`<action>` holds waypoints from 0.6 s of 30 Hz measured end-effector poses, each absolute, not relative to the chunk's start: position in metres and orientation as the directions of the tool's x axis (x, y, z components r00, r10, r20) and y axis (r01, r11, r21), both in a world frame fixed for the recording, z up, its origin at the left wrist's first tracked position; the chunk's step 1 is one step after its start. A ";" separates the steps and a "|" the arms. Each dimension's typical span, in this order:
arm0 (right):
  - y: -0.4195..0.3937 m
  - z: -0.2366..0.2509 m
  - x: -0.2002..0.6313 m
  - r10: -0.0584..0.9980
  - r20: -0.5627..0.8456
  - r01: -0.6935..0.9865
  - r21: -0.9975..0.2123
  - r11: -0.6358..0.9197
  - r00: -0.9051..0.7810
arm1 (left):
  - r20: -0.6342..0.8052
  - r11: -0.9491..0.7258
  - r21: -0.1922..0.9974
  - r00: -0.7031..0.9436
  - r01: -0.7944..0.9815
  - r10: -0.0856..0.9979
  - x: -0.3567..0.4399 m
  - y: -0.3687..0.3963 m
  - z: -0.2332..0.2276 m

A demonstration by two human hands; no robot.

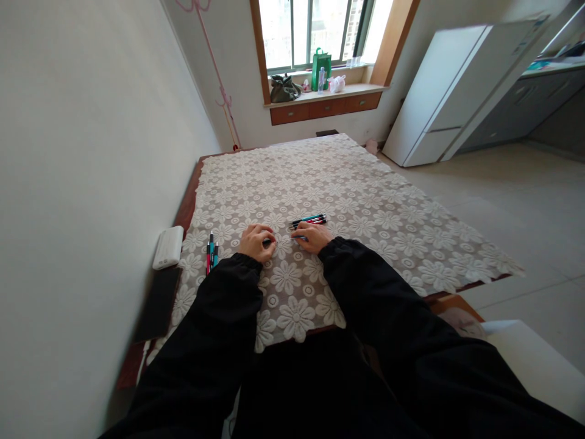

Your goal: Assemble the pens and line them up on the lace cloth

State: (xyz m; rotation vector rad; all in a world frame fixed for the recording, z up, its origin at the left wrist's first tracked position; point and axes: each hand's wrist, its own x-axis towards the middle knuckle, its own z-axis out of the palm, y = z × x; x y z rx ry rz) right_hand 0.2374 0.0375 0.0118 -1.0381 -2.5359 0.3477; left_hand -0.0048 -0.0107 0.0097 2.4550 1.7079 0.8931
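Observation:
Both my hands rest on a table covered with a white floral lace cloth. My left hand is curled around a small dark pen part at its fingertips. My right hand pinches a pen that points toward the left hand. Just beyond the right hand lies a small bunch of pens, red, teal and black. Another small group of pens, red and teal, lies to the left of my left hand. Black sleeves cover both arms.
A white box-like object and a dark flat object lie at the table's left edge by the wall. A white fridge stands at the right. A green bag and other items sit on the windowsill.

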 end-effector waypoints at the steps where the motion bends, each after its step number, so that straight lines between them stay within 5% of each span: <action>1: 0.038 0.012 0.237 0.714 0.244 0.621 -0.362 0.695 -0.657 | 0.441 -0.404 0.331 0.239 0.853 0.865 -0.005 -0.011 0.010; 18: 0.038 0.011 0.237 0.719 0.243 0.626 -0.364 0.689 -0.651 | 0.427 -0.391 0.370 0.220 0.843 0.877 -0.004 -0.009 0.008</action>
